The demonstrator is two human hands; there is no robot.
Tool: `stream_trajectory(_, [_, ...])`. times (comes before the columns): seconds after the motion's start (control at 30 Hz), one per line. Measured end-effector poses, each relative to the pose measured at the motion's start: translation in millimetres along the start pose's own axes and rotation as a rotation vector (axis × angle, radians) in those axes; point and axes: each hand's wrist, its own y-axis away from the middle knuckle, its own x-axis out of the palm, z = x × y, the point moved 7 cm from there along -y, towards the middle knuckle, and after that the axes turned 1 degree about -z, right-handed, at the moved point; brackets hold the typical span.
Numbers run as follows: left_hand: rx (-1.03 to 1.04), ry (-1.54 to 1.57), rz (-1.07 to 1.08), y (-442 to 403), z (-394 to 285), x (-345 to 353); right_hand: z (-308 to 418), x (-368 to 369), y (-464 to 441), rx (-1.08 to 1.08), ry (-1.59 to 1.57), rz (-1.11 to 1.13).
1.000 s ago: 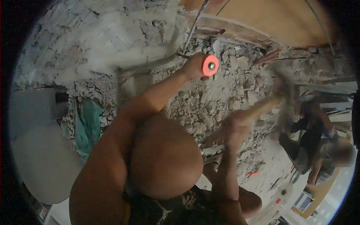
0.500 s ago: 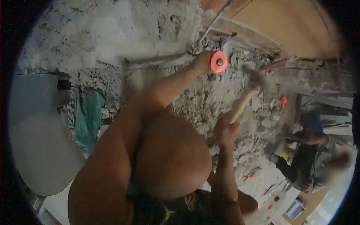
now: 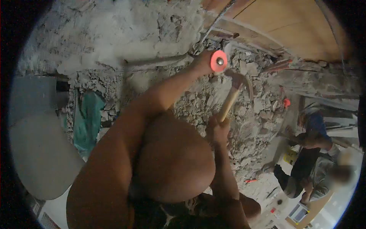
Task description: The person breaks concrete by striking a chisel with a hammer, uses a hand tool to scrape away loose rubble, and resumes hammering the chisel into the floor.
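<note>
My left hand [image 3: 203, 63] is wrapped round a chisel-like tool, whose round pink guard with a metal end [image 3: 219, 61] faces me. Its shaft and tip are hidden behind the guard and hand. Lower and to the right, my right hand [image 3: 219, 131] grips the wooden handle of a hammer [image 3: 230, 103]. The hammer's dark head lies just below and right of the pink guard, with a gap between them. Broken rubble [image 3: 244, 129] spreads behind both hands.
A co-worker [image 3: 312, 164] crouches at the right. A green cloth or bag [image 3: 88, 122] lies among rubble at the left, beside a large grey panel [image 3: 42, 152]. Rough wall [image 3: 103, 34] and an orange-brown board [image 3: 278, 26] are at the top. A red tool [image 3: 250, 180] lies lower right.
The hammer has swung from the right towards the pink guard, my right hand moving left with it. My left hand keeps its hold. The co-worker's arms and body have shifted.
</note>
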Motion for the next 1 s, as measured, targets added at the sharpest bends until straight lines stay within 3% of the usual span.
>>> stream_trajectory(0.07, [0.031, -0.015, 0.04, -2.8, 1.6, -0.4, -9.2, -2.3, -5.4, 0.08, -0.099, 0.064])
stream_trajectory(0.1, [0.039, -0.009, 0.098, 7.6, -6.8, 8.5, -11.1, -29.0, -7.9, -0.04, -0.053, -0.092])
stream_trajectory(0.13, [0.132, 0.018, 0.026, 11.5, -19.5, 3.8, -9.0, -52.2, -10.5, -0.168, -0.007, -0.241])
stream_trajectory(0.2, [0.085, -0.033, 0.05, 4.6, -11.9, 11.2, 77.2, -65.7, 26.1, -0.262, -0.2, -0.237])
stream_trajectory(0.27, [-0.018, -0.077, 0.115, 1.8, 1.5, 30.1, 112.3, -118.1, 28.6, -0.653, -0.385, -0.165])
stream_trajectory(0.3, [-0.022, -0.068, 0.123, 1.6, -1.0, 32.7, 161.8, -112.3, 58.5, -0.696, -0.676, -0.138])
stream_trajectory(0.33, [0.031, -0.084, 0.078, 0.4, -10.1, 28.3, 181.7, -129.9, 68.0, -0.854, -0.472, -0.051])
stream_trajectory(0.37, [0.088, -0.104, 0.031, -0.3, -16.3, 24.4, 189.9, -128.6, 73.3, -0.848, -0.475, -0.058])
stream_trajectory(0.43, [0.185, -0.106, -0.081, -4.1, -17.2, 23.1, 198.7, -123.8, 81.1, -0.885, -0.77, -0.126])
stream_trajectory(0.47, [0.179, -0.1, -0.088, -11.8, -16.6, 21.1, 206.0, -91.8, 98.2, -1.052, -0.262, -0.424])
stream_trajectory(0.57, [0.048, -0.038, -0.082, -25.6, -7.0, 24.1, 74.3, -34.1, 15.4, -0.857, -0.322, -0.301])
stream_trajectory(0.63, [0.092, -0.062, 0.112, -31.4, -10.7, 37.3, 6.5, -6.9, -28.5, -0.283, -0.027, -0.026])
stream_trajectory(0.67, [0.05, -0.045, 0.026, -22.7, -4.0, 39.3, 5.8, -13.9, -27.3, -0.284, -0.031, -0.038])
stream_trajectory(0.73, [0.064, -0.057, 0.082, -22.1, -2.9, 43.6, 12.2, -42.0, -24.9, -0.237, -0.225, -0.155])
stream_trajectory(0.77, [0.068, -0.061, 0.152, -12.9, -4.1, 51.8, 37.2, -57.7, -9.8, -0.263, -0.283, -0.186])
stream_trajectory(0.8, [-0.03, -0.257, 0.209, -17.6, 1.5, 61.7, 79.0, -74.3, 4.5, -0.304, -0.346, -0.217])
stream_trajectory(0.83, [-0.029, -0.255, 0.211, -21.3, 3.3, 61.7, 116.7, -96.8, 21.6, -0.419, -0.236, -0.378])
stream_trajectory(0.9, [0.057, -0.148, 0.091, -22.8, -0.8, 52.7, 147.6, -161.8, 26.9, -0.553, -0.733, -0.301])
stream_trajectory(0.97, [0.041, -0.258, 0.15, -20.8, -4.5, 55.0, 213.7, -188.1, 72.0, -1.007, -0.561, -0.478])
stream_trajectory(1.0, [0.071, -0.224, 0.094, -22.8, -2.8, 54.4, 210.7, -204.7, 67.9, -1.005, -0.563, -0.486])
